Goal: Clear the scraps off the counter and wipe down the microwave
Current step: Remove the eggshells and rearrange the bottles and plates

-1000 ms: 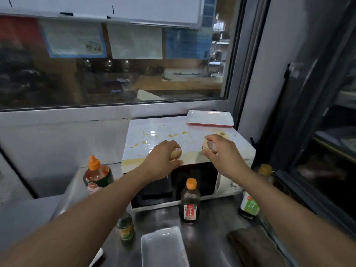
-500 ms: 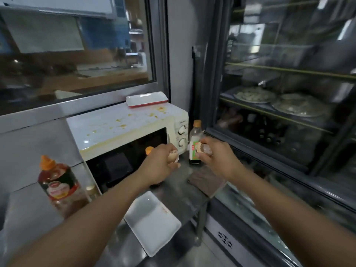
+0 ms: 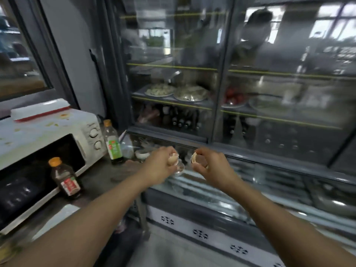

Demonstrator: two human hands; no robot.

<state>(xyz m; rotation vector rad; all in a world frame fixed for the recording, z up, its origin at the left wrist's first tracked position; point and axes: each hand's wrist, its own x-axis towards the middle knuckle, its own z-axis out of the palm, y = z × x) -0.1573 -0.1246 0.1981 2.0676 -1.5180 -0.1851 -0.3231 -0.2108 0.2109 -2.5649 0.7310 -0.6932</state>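
Two eggshell halves, one in each hand, carried away from the messy microwave.

The microwave [image 3: 48, 135] sits far left on the bench [image 3: 100, 180], its top spotted with yellow spills. A dark bottle [image 3: 66, 179] and a green-label bottle [image 3: 113, 143] stand by it; their writing is too blurry to read. The left hand [image 3: 161, 166] pinches an eggshell [image 3: 172, 158] in its grip. Just beside it, the right hand [image 3: 210, 166] pinches another shell half [image 3: 195, 157]. Both hands hang past the bench edge, in front of a glass fridge [image 3: 221, 105]. No bin shows.

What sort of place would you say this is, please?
Probably a small restaurant's kitchen: a glass-door display fridge holding plates of food, a stained microwave and sauce bottles on a steel counter.
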